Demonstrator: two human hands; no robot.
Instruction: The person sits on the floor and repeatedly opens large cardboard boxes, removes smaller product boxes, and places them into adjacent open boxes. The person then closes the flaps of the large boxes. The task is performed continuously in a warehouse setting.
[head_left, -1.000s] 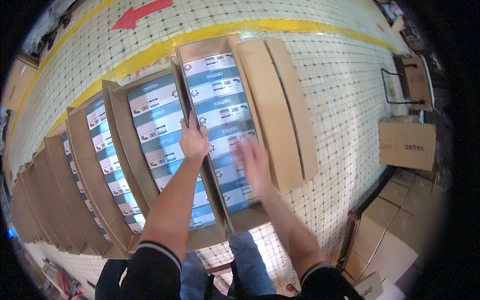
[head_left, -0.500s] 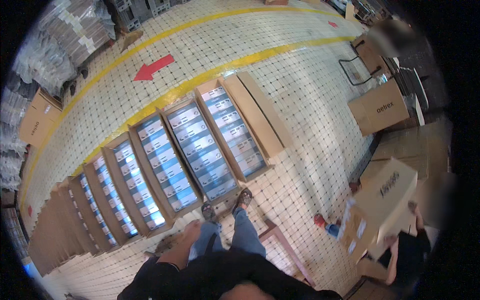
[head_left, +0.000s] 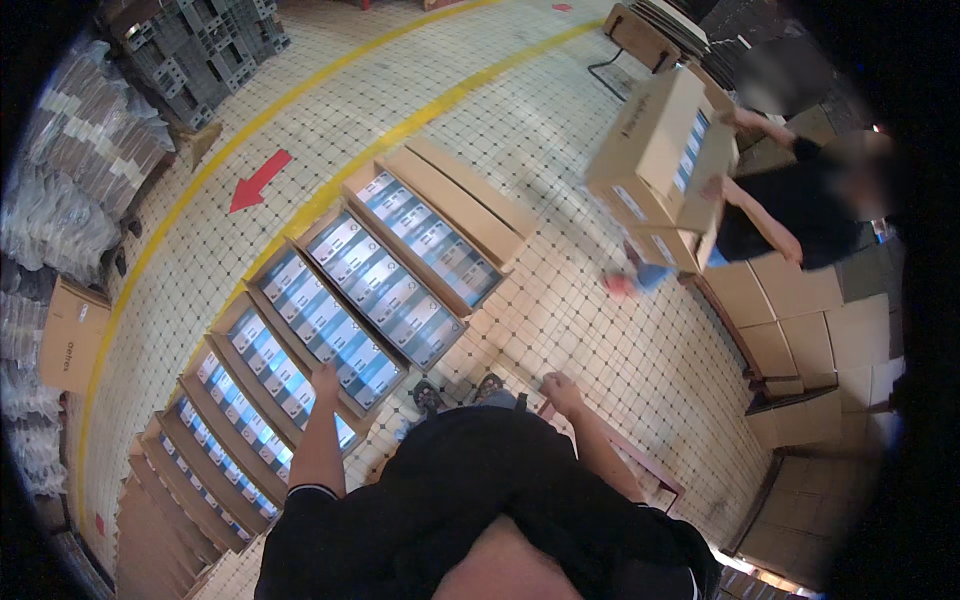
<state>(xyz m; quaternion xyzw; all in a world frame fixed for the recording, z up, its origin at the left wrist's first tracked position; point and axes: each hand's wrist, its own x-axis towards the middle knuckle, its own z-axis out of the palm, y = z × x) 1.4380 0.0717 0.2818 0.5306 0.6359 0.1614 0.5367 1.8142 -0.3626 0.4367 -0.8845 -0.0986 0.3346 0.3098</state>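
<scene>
My left hand (head_left: pixel 326 382) is loosely closed above the row of open cartons, with nothing seen in it. Lower right of my feet, my right hand (head_left: pixel 563 392) is curled shut beside a red metal frame (head_left: pixel 640 467), apparently empty; contact with the frame cannot be made out. Nearest my left hand is a long brown carton (head_left: pixel 322 325) filled with blue-and-white boxes. Beside it stands another filled carton (head_left: pixel 385 285), and the last filled one (head_left: pixel 428 238) ends the row at the right.
At the right, a person (head_left: pixel 800 215) carries a large open carton (head_left: pixel 640 140) with blue-and-white boxes showing. Behind stand stacked cartons (head_left: pixel 800 320) and a chair (head_left: pixel 640 40). Wrapped pallets (head_left: pixel 90 150) and a carton (head_left: pixel 75 335) line the left. Yellow floor lines flank a red arrow (head_left: pixel 260 181).
My view has turned and shifted. My left hand has moved out over the cartons, and my right hand has come into view. The other person has carried the carton farther up the picture.
</scene>
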